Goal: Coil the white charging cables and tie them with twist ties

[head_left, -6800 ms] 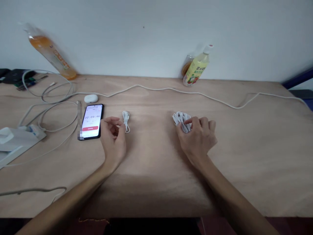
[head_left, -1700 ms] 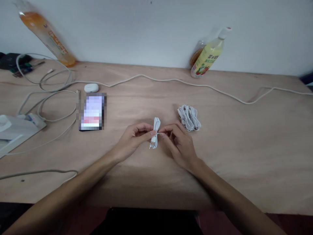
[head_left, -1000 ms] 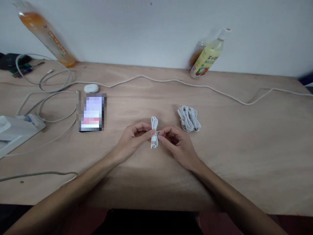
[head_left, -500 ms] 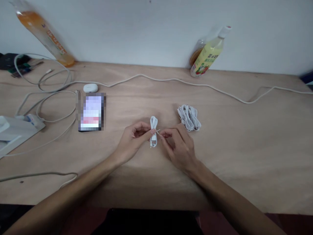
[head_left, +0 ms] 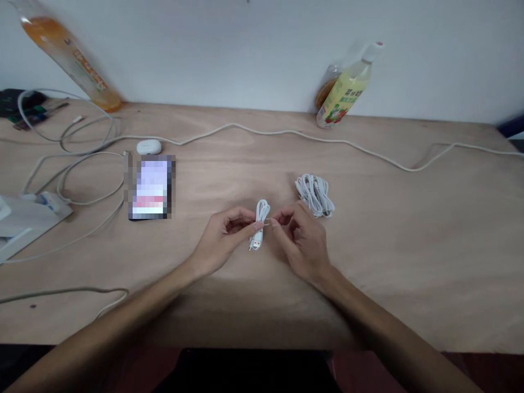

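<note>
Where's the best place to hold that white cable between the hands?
Probably pinch the white cable at its middle, from the left, as the left hand does: loops stick out above and below, and the right hand is at the thin tie on the other side.

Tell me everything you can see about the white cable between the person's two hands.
The coiled white cable is smooth, plastic-looking and bundled into narrow loops gathered at the middle. A rectangular plug shows at the near end, beside a small metallic tip. The bundle leans slightly, far end to the right. The left hand pinches its middle, thumb on top. A thin tie sticks out toward the right hand; whether those fingertips grip it is unclear.
</note>
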Available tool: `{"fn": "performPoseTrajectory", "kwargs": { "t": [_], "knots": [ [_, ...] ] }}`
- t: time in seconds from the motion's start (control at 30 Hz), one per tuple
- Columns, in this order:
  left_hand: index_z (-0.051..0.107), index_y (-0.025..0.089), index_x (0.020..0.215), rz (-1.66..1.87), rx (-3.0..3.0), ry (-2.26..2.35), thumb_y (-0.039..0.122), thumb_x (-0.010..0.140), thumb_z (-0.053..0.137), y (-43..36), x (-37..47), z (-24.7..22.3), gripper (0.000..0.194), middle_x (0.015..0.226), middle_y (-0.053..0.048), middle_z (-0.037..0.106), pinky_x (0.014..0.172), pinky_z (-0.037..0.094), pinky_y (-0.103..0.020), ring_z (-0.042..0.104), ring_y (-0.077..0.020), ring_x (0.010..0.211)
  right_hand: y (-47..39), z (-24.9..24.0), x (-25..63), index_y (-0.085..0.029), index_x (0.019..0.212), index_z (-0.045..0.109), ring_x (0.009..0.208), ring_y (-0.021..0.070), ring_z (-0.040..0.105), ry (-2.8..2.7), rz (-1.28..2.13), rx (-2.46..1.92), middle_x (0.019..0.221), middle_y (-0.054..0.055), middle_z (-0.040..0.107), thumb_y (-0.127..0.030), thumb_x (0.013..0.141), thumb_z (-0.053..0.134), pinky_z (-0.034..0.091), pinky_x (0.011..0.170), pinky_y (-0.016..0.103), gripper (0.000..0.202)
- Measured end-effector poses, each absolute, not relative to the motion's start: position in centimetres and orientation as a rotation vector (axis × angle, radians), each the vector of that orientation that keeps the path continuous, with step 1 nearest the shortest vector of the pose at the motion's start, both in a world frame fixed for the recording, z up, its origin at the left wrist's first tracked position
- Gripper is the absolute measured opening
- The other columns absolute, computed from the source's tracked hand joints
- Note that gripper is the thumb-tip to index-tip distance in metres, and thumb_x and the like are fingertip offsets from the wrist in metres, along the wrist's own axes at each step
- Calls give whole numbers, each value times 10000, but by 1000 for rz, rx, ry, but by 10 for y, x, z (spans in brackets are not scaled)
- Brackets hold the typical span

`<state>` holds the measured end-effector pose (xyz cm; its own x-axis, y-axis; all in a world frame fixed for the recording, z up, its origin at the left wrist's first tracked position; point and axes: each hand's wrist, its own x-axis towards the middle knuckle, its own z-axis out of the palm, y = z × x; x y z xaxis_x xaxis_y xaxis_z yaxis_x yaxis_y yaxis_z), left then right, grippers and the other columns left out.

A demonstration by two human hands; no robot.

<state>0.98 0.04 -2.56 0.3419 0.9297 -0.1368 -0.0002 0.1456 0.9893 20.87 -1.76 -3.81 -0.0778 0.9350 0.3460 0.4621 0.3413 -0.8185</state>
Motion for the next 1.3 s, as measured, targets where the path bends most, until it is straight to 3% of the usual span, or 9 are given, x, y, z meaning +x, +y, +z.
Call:
{"fn": "performPoseTrajectory", "kwargs": {
  "t": [0.27, 0.6, 0.87, 1.03, 1.2, 1.3],
  "knots": [
    [822, 186, 961, 837, 1185, 955, 347, 926, 806, 2, 8, -22, 165, 937, -53, 818, 861, 574, -317, 728, -195, 890, -11, -39, 211, -243, 834, 684, 679, 152, 565, -1394, 1103, -1259, 770, -6, 657, -321, 912, 711, 441, 578, 287, 114],
    [812, 198, 1157, 783, 1024, 760, 346, 956, 812, 4, 5, -24, 250, 976, -66, 819, 772, 564, -312, 739, -188, 820, -10, -40, 210, -254, 917, 729, 717, 167, 598, -1361, 1203, -1232, 829, 10, 712, -347, 920, 726, 469, 596, 295, 93],
    [827, 206, 1116, 800, 856, 682, 310, 935, 848, 1, 7, -28, 210, 1062, -70, 818, 863, 621, -356, 779, -189, 844, -7, -40, 214, -254, 977, 804, 732, 169, 628, -1367, 1250, -1203, 816, 7, 722, -383, 929, 768, 509, 632, 306, 142],
    [829, 205, 1139, 785, 814, 707, 289, 955, 834, 0, 7, -29, 203, 1088, -79, 817, 923, 635, -378, 782, -197, 915, -5, -39, 214, -252, 960, 796, 793, 187, 700, -1334, 1305, -1182, 868, 21, 773, -435, 922, 794, 583, 712, 336, 187],
    [813, 196, 1169, 805, 769, 726, 271, 943, 842, 1, 7, -29, 239, 1097, -85, 824, 930, 637, -385, 787, -204, 915, -6, -36, 214, -242, 919, 772, 747, 186, 698, -1346, 1316, -1226, 842, 19, 768, -477, 950, 760, 572, 640, 322, 238],
    [807, 198, 1177, 819, 749, 710, 271, 928, 859, 2, 7, -30, 264, 1062, -79, 837, 926, 632, -378, 799, -208, 899, -7, -36, 214, -244, 895, 769, 779, 194, 716, -1343, 1338, -1201, 872, 27, 789, -493, 938, 780, 596, 688, 335, 253]
  ]
}}
